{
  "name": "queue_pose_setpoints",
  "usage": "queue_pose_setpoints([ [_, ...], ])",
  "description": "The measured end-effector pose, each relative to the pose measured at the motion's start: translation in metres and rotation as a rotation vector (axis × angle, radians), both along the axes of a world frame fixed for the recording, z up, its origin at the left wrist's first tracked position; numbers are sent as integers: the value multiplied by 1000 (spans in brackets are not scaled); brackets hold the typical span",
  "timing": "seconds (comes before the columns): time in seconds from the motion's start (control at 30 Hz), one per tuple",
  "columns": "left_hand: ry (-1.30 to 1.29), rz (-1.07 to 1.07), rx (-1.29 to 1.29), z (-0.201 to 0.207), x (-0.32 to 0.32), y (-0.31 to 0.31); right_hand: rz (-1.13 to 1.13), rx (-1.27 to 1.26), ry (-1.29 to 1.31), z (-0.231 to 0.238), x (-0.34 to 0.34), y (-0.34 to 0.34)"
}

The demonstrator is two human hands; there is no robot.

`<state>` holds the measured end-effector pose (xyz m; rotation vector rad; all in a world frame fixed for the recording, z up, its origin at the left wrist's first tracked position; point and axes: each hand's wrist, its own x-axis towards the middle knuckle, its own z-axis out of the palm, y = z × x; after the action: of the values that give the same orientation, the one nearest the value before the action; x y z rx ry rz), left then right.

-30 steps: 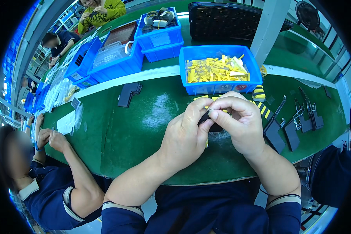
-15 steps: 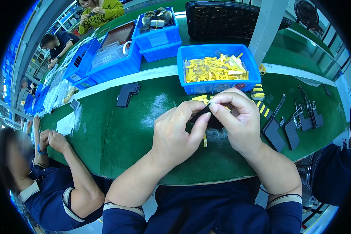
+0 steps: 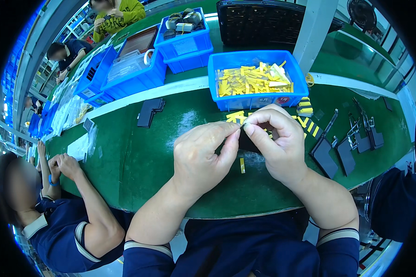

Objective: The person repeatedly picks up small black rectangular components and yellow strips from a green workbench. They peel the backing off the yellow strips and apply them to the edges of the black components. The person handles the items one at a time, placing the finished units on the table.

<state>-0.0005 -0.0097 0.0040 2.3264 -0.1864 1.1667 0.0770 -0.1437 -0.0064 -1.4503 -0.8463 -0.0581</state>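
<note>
In front of my chest, both hands meet fingertip to fingertip over the table. My right hand (image 3: 279, 145) is closed, thumb against forefinger, on a black flat part (image 3: 248, 141) that is mostly hidden behind the fingers. My left hand (image 3: 201, 154) pinches thumb and forefinger together at the part's upper edge; whatever lies between those tips is too small to make out. A single yellow strip (image 3: 242, 165) rests on the table just below the hands. Several more yellow strips (image 3: 235, 116) lie beyond my fingers.
A blue bin (image 3: 259, 102) of yellow strips stands ahead. Black L-shaped parts with metal arms (image 3: 326, 154) lie right; another black part (image 3: 150, 113) lies left. Blue crates (image 3: 136, 76) stand far left. A white post (image 3: 314, 32) rises behind the bin. A co-worker (image 3: 74, 221) sits left.
My left hand has shifted slightly left, its fingertips drawing back from the black part. My right hand has stayed nearly in place. The single yellow strip shows more fully.
</note>
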Motion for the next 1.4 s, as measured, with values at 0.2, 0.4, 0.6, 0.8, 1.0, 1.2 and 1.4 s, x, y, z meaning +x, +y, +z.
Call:
queue_pose_setpoints([
  [0.2, -9, 42, 168, 0, -3, 1, -19, -13, -17, 0, -2, 1],
  [0.4, -31, 41, 263, 0, -2, -1, -36, -3, -25, -1, -2, 1],
  [0.6, 54, -47, 123, -1, 0, 4, -45, 4, -30, 0, -1, -1],
  [0.8, 140, -74, -113, 1, -1, 3, -54, 9, -72, 1, 1, -1],
  [1.0, 33, 11, 12, 1, -2, -2, -56, -31, -55, 3, -2, -1],
  [1.2, 20, 27, 128, 3, -3, -2, -31, -24, -53, 0, -3, 1],
  [1.4, -38, 48, 221, -3, -1, -2, -4, -51, 13, -1, -2, 0],
])
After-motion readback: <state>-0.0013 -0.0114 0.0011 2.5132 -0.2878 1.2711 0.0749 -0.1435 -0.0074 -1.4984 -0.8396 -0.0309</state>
